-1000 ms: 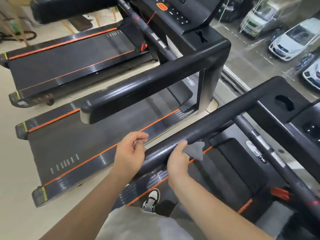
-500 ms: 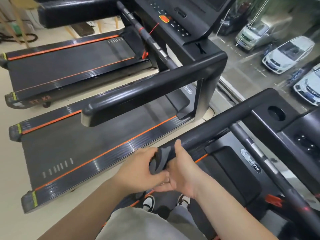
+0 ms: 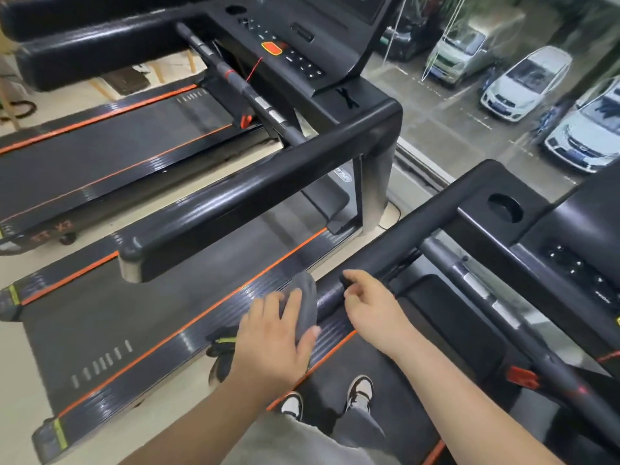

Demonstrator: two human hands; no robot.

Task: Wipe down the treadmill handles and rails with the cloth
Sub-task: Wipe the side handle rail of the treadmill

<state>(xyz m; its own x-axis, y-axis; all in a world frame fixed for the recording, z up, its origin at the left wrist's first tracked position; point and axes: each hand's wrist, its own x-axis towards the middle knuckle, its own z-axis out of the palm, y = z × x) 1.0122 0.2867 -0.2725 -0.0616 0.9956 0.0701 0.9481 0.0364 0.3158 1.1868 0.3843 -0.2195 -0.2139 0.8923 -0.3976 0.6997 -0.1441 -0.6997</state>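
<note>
White-and-black sneakers [image 3: 360,392] stand on the dark rubber treadmill belt [image 3: 335,367], beneath the near end of the black padded handrail [image 3: 402,236]. Just above them, the left hand [image 3: 275,344] grasps a grey soft cloth [image 3: 307,303], fingers and thumb curled round it, with the cloth wrapped over that near end of the handrail. The right hand [image 3: 372,307] sits just beyond the cloth along the handrail, its fingers loosely curled and grasping nothing. Its fingertips seem to touch the handrail's side, though blur leaves that uncertain. Left of the handrail runs a neighbouring treadmill's glossy black rail [image 3: 251,196]. Past the handrail's far end, white parked cars [image 3: 523,85] show through glass.
</note>
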